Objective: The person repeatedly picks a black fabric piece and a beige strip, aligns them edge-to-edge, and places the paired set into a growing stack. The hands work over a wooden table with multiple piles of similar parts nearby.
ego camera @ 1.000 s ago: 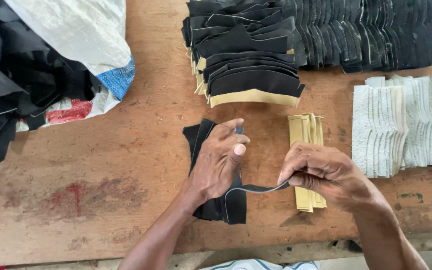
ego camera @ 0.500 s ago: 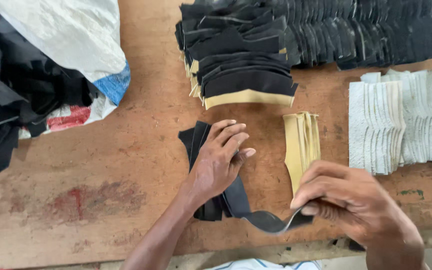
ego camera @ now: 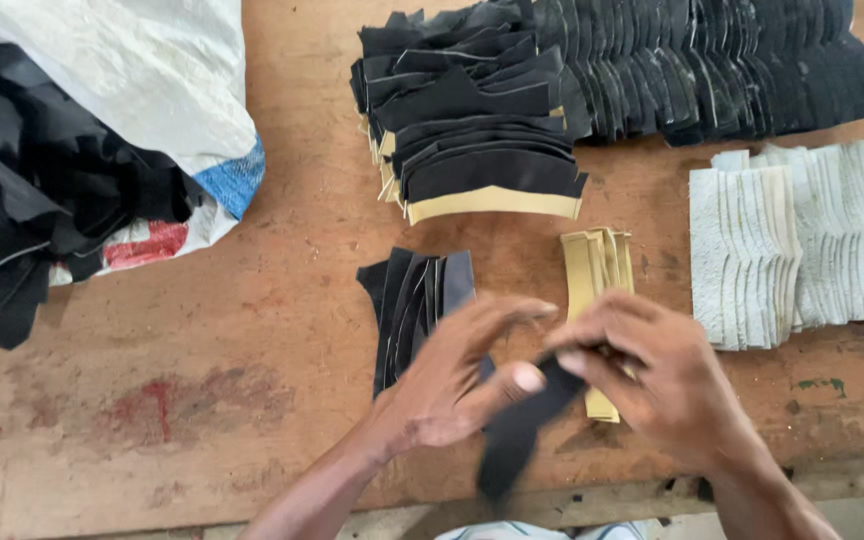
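My left hand [ego camera: 457,375] and my right hand [ego camera: 647,375] meet over the near edge of the wooden table [ego camera: 252,330], both pinching one black strip [ego camera: 517,430] that hangs down blurred between them. Just behind my left hand lies a small fanned pile of black strips [ego camera: 412,300]. A narrow stack of tan strips [ego camera: 597,265] sits behind my right hand, its near end partly hidden by that hand.
A tall stack of black and tan cut pieces [ego camera: 472,130] stands at the back, with a long row of black pieces [ego camera: 732,65] beside it. White fabric pieces [ego camera: 802,245] lie at right. A white sack spilling black scraps [ego camera: 62,170] fills the left.
My right hand has come back in from the right with the strip's end, meeting my left hand. My left hand has lifted off the black pile and now grips the strip too.
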Demonstrator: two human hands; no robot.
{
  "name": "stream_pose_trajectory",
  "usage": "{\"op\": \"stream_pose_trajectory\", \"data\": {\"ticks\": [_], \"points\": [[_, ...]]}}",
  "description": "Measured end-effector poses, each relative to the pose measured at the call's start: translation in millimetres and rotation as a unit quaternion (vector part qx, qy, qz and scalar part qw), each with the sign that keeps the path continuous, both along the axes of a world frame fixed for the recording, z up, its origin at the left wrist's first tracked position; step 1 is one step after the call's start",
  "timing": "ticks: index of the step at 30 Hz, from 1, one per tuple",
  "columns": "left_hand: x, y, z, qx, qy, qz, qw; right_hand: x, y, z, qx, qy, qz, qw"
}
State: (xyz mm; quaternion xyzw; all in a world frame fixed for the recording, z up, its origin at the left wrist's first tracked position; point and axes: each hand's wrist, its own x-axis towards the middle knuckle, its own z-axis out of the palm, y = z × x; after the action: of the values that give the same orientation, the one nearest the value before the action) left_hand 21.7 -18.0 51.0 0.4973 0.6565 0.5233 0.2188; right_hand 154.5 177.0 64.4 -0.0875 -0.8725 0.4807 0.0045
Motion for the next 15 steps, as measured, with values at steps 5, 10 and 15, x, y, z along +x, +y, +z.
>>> {"op": "stream_pose_trajectory", "data": {"ticks": [5,10,15], "points": [[-8,22,-9,-0.275,-0.18,0.045,0.943,-43,-2,-26,-0.078,0.037,-0.082,0.993],[-15,31,-53,-0.024,0.009,0.206,0.978,-85,25,-37,0.226,0.025,-0.099,0.969],[-33,31,-71,-0.02,-0.163,0.222,0.961,-132,41,-59,0.209,0.056,-0.081,0.973]]}}
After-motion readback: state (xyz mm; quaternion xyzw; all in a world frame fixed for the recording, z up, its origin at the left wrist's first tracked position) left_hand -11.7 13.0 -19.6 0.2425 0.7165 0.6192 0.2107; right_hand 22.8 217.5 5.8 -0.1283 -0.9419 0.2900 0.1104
